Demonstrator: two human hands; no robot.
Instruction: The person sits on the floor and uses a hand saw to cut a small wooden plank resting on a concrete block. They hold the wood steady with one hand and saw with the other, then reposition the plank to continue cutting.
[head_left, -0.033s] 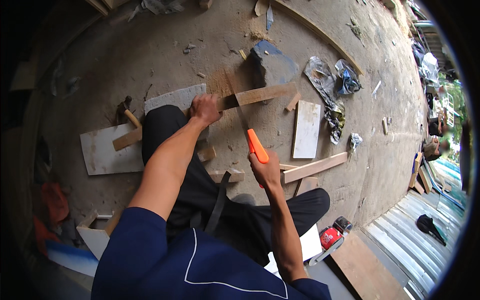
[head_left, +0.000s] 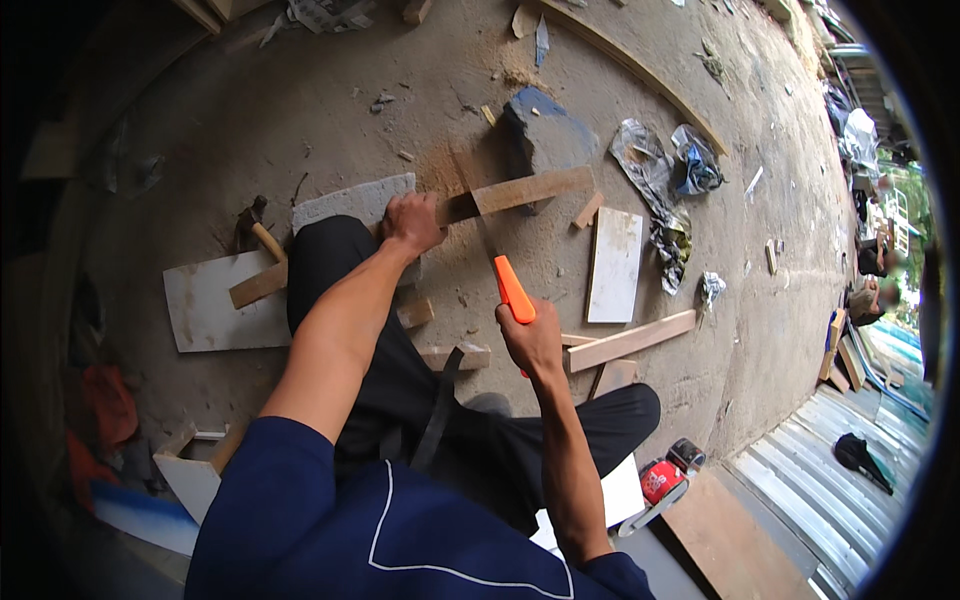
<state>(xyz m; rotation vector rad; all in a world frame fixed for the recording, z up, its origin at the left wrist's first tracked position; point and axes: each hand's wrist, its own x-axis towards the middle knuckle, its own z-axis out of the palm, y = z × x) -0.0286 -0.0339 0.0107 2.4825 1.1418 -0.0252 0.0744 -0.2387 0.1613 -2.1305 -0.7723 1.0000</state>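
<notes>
Gripping the orange-handled handsaw (head_left: 514, 290) in the middle of the frame, your right hand (head_left: 530, 335) has its fingers wrapped around the handle. The blurred blade slants up and left from there, crossing the wooden plank (head_left: 535, 190) just above the centre. Your left hand (head_left: 412, 220) curls over the plank's left end with its fingers close together; how far they reach underneath cannot be told. From that hand the plank runs rightward, passing in front of the lower part of the blue-grey block (head_left: 555, 135) at upper centre; whether it touches the block is unclear. Sawdust (head_left: 440, 165) lies on the ground beyond your left hand.

Just left of that hand lies a pale grey slab (head_left: 352, 200), partly covered by your bent left knee (head_left: 330, 245). A wooden-handled hammer (head_left: 265, 240) sits further left, near a white board (head_left: 210, 310). Right of centre, you have a white panel (head_left: 615, 265) near crumpled plastic wrapping (head_left: 645, 155), with a timber strip (head_left: 635, 340) below the panel.
</notes>
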